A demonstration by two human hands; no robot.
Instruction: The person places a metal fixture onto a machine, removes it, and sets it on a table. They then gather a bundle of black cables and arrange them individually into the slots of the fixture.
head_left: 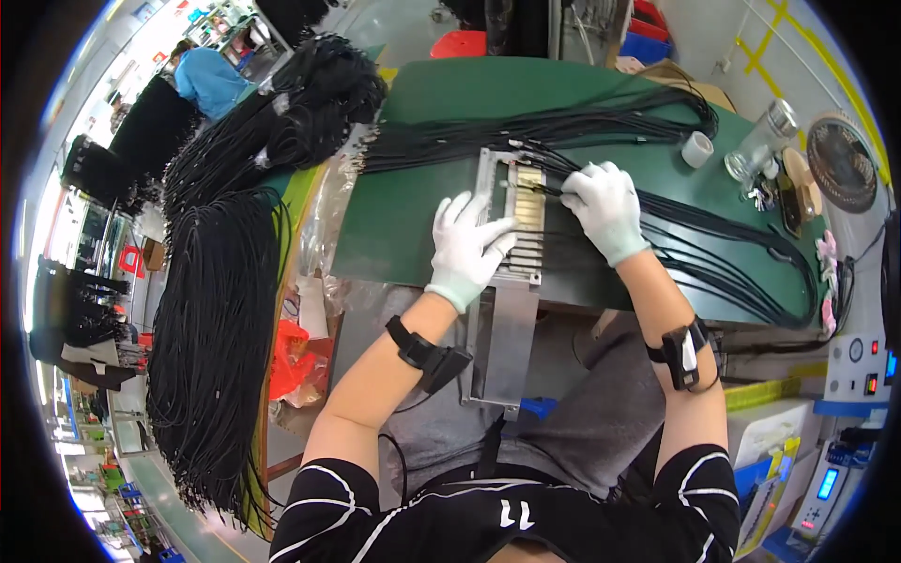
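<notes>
A metal fixture (531,274) with a row of pale slots stands at the near edge of the green table, with black cable ends lying in it. My left hand (462,239), in a white glove, is at its left side. The fingers are spread, and the thumb and index fingertips reach the slots beside a thin black cable. Whether they touch that cable is unclear. My right hand (603,208), also gloved, is just right of the fixture, its fingers pinched on a black cable whose end points into the slots. The curled fingers partly hide that cable.
Black cables (741,225) loop over the green table (441,94) to the right and behind. Large cable bundles (221,338) hang at the left. A white tape roll (696,150), a glass bottle (762,141) and a small fan (841,161) are at the right. Someone in blue (208,80) is farther off.
</notes>
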